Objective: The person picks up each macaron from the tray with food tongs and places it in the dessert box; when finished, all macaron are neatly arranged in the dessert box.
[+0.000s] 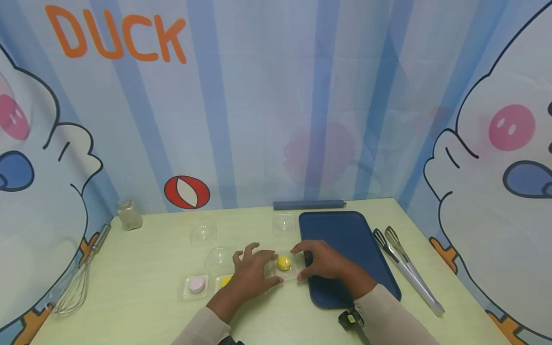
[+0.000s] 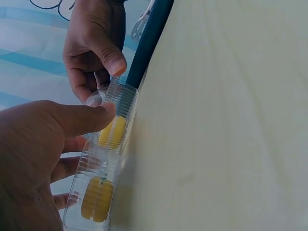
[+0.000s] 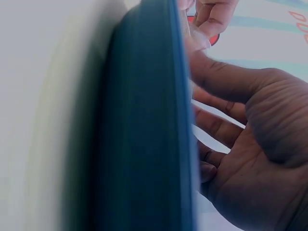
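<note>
Both hands meet at a clear plastic box (image 1: pixel 288 266) that sits on the pale green table (image 1: pixel 142 306), just beside the left edge of the blue tray (image 1: pixel 345 239). A yellow cake (image 1: pixel 283 262) sits inside the box.

The left hand (image 1: pixel 254 273) lies over the box's left side. In the left wrist view its thumb (image 2: pixel 82 118) presses on the ribbed clear wall above the yellow cake (image 2: pixel 112 133), fingers curled under. The right hand (image 1: pixel 323 263) comes in across the tray; its thumb and forefinger (image 2: pixel 111 60) pinch the box's far corner (the right wrist view shows mostly the tray edge (image 3: pixel 144 125), blurred, and that hand's palm (image 3: pixel 250 159)).

A second yellow cake (image 1: pixel 225 281) in its own clear box sits partly hidden under the left hand, and a pink cake (image 1: pixel 197 284) in a clear box sits just left of that.

Three clear lids (image 1: pixel 220 256) lie apart farther back. A whisk (image 1: pixel 79 280) lies at the far left, a small jar (image 1: pixel 129 214) stands by the backdrop, tongs (image 1: pixel 405 268) lie right of the tray, and a dark blue roll (image 1: pixel 308 205) lies behind it.
</note>
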Action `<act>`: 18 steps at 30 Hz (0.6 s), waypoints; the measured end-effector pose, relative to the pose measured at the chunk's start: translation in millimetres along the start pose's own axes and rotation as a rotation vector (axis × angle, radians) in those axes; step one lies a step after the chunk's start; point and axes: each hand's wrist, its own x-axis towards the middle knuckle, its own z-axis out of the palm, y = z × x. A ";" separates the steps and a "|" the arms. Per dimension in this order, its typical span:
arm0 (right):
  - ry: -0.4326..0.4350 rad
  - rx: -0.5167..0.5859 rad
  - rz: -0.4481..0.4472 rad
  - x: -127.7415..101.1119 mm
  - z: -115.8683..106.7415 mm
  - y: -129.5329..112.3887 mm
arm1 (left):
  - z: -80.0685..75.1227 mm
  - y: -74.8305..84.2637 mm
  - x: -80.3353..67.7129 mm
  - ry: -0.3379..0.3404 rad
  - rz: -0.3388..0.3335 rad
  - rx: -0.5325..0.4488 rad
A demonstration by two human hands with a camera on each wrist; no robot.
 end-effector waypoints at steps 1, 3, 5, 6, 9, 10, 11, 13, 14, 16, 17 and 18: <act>-0.002 0.002 -0.002 -0.2 -0.6 -0.2 | -0.3 0.0 -0.2 -0.001 0.001 -0.005; -0.005 0.002 -0.002 -0.7 -1.9 -0.4 | -0.6 -0.6 -0.6 0.000 0.005 -0.016; -0.010 0.004 0.000 -1.2 -2.8 -0.6 | -0.7 -1.1 -1.1 0.003 0.013 -0.027; -0.011 -0.001 0.002 -1.4 -3.1 -0.6 | -0.9 -1.2 -1.4 0.005 0.017 -0.031; -0.011 -0.015 0.006 -1.6 -3.9 -1.3 | -1.2 -1.5 -1.7 0.019 0.031 -0.041; -0.010 -0.019 0.006 -1.6 -4.0 -1.6 | -1.2 -1.6 -1.6 0.025 0.035 -0.041; -0.009 -0.022 0.006 -1.5 -4.2 -1.8 | -1.2 -1.6 -1.4 0.031 0.038 -0.041; -0.005 -0.026 0.005 -1.4 -4.5 -2.2 | -0.8 -2.0 -1.0 0.037 0.039 -0.038; -0.004 -0.026 0.006 -1.2 -4.4 -2.2 | -0.6 -2.0 -0.8 0.037 0.039 -0.036; -0.004 -0.025 0.009 -0.9 -4.3 -2.2 | -0.3 -2.1 -0.4 0.031 0.036 -0.033; -0.004 -0.023 0.010 -0.8 -4.2 -2.1 | -0.2 -2.0 -0.3 0.026 0.035 -0.030; -0.004 -0.023 0.013 -0.7 -3.9 -2.0 | -0.3 -1.6 -0.2 0.023 0.034 -0.026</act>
